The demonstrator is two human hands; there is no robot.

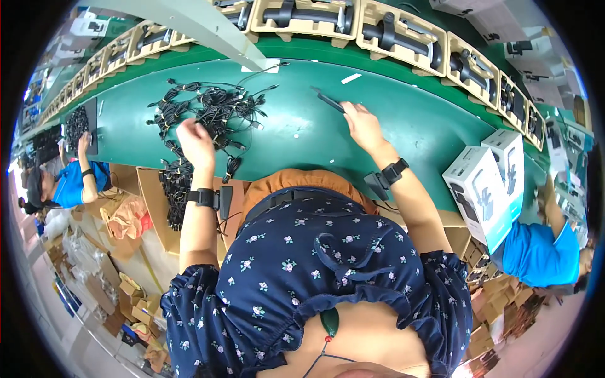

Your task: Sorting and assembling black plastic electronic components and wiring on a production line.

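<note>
A heap of black bundled cables [220, 104] with small plugs lies spread on the green tabletop, left of centre. My left hand [196, 142] is at the near side of this heap, its fingers curled in; what they hold, if anything, is hidden. My right hand [365, 129] grips a slim black tool [330, 102] with a thin greyish tip pointing to the far left. Its exact kind does not show. The tool is apart from the cables, over the middle of the table. More bundled cables [176, 195] fill an open carton below the table edge, beside my left forearm.
Beyond the green table [296, 151] runs a row of moulded trays [403, 39] holding black parts. A grey post [208, 31] rises at the far edge. White printed boxes [476, 189] stand at the right. Co-workers in blue sit at the left [69, 183] and right [542, 252].
</note>
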